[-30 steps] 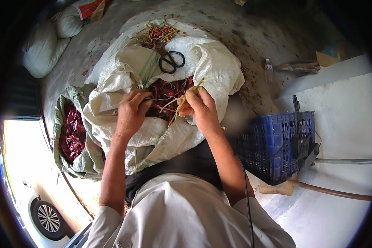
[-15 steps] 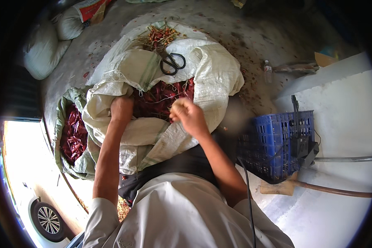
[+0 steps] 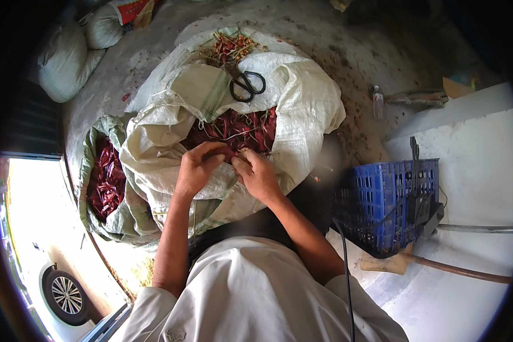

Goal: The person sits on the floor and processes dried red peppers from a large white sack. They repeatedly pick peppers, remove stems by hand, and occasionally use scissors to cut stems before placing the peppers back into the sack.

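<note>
My left hand point(image 3: 199, 168) is closed on a dark red dried chili point(image 3: 227, 151), held over the near edge of a large white woven sack point(image 3: 310, 114). Fingertips of my right hand point(image 3: 256, 174) pinch the chili's other end, where the stem would be. Inside the sack's opening lies a heap of dried red chilies point(image 3: 239, 128). Black-handled scissors point(image 3: 248, 86) rest on the folded sack cloth beyond the opening. Behind them is a small pile of cut stems point(image 3: 231, 48).
To the left stands a smaller greenish sack point(image 3: 134, 214) filled with red chilies. A blue plastic crate point(image 3: 382, 205) is at my right, beside a pale wall. Full white sacks point(image 3: 68, 68) lie at the far left. A clear bottle point(image 3: 378, 102) stands on the floor point(image 3: 359, 62).
My left hand has come out of the sack at its left side and moved right with a chili. My right hand has met it and grips the chili's end.
</note>
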